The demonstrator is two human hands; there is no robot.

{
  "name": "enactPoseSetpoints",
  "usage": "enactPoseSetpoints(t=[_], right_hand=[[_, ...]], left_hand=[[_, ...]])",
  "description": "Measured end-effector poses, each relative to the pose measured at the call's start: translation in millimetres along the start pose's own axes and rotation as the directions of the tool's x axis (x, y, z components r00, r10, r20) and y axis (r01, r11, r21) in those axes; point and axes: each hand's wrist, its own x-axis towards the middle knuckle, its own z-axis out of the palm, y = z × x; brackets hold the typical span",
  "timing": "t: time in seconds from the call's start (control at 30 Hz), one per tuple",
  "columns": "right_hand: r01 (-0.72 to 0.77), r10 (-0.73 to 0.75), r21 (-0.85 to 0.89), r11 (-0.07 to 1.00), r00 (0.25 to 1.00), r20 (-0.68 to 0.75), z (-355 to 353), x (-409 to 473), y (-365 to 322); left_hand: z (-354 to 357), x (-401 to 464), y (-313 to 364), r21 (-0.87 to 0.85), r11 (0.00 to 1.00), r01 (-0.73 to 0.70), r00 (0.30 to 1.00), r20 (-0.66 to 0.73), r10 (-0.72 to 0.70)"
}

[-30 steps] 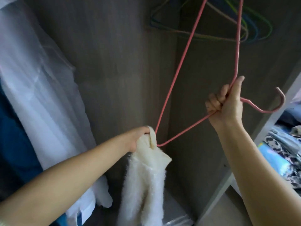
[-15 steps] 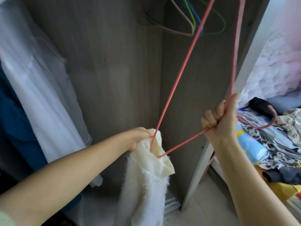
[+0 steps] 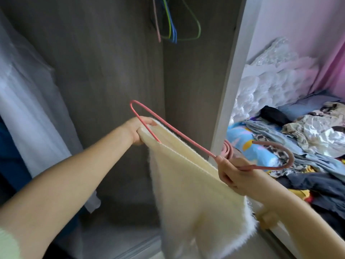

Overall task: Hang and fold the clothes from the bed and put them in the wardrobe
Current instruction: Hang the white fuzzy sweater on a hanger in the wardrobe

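- Daylight came from beyond the right hand (image 3: 236,176), brightening the bed (image 3: 291,139) and glaring on its shiny headboard (image 3: 270,85).
- The wardrobe interior (image 3: 112,71) past the left hand's fingers (image 3: 147,122) lay dim and soft.
- Wide-angle distortion bent the wardrobe frame (image 3: 229,90); near edges blurred.

A cream fuzzy garment (image 3: 196,193) drapes from a tilted pink hanger (image 3: 179,133) — hook pointing right.
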Motion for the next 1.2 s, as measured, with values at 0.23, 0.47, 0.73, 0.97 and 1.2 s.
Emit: enactPoseSetpoints(t=[0.23,0.47,0.73,0.97,1.2], right_hand=[[-0.097,0.099,-0.173,0.980,0.995,0.005,-16,-42,18],[-0.210,0.209,-0.063,0.976,0.978,-0.026,-1,-64,23],[0.118,-0.143,-0.212,0.970,0.984,-0.106,35,-76,22],[-0.292,0.315,0.251,0.923,0.948,-0.056,43,-34,20],[-0.333,0.305,0.167,0.928,0.937,0.172,52,32,-25]], left_hand=[[36,1,-12,-0.076,0.991,0.113,0.978,0.184,-0.097],[49,9,-36,0.150,0.977,0.154,0.980,0.101,-0.170],[52,23,-57,0.626,0.747,-0.223,0.918,-0.123,0.377],[79,-17,-95,0.734,0.407,-0.544,0.786,0.274,0.555],[40,0,-95,0.689,0.479,-0.543,0.828,0.346,0.441]])
